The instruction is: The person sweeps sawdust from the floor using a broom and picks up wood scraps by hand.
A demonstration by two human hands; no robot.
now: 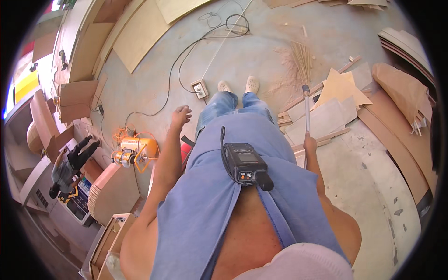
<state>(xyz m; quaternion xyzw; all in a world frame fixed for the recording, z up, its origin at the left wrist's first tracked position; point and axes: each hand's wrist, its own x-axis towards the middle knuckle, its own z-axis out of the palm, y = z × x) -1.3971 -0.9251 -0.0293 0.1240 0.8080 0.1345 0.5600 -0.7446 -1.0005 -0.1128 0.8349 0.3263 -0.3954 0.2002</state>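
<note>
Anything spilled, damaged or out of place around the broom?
Yes. Reddish dust is scattered on the floor around the bristles of the broom in the right hand. Beside it, scrap boards overlap at odd angles. The pale surface at lower right has ragged dark patches, possibly wear.

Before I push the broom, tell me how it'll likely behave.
The broom is probably light for its length, given its slim handle. That handle looks straight, so it should stay fairly stiff. The thin, fanned bristles will likely flex and splay against the floor.
</note>
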